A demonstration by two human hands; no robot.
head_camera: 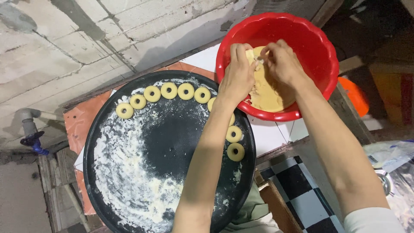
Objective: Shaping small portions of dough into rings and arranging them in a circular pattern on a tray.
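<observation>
Now dough [265, 92] pinched between fingers [260, 58].

What the hands and frame edges keep out of sight

Under the fingers [248, 51] of the left hand [238, 77] and the right hand [282, 64], the dough [265, 95] vanishes, so the pinch between the fingertips can't be read; below the left wrist, the forearm covers part of one dough ring [212, 103] on the black tray [172, 129], whose near rim runs off the bottom edge; beyond the fingers the red bowl [319, 47] loses some wall behind both hands; far right of the fingers, a clear plastic bag [392, 155] is cut by the edge and blurred.
</observation>
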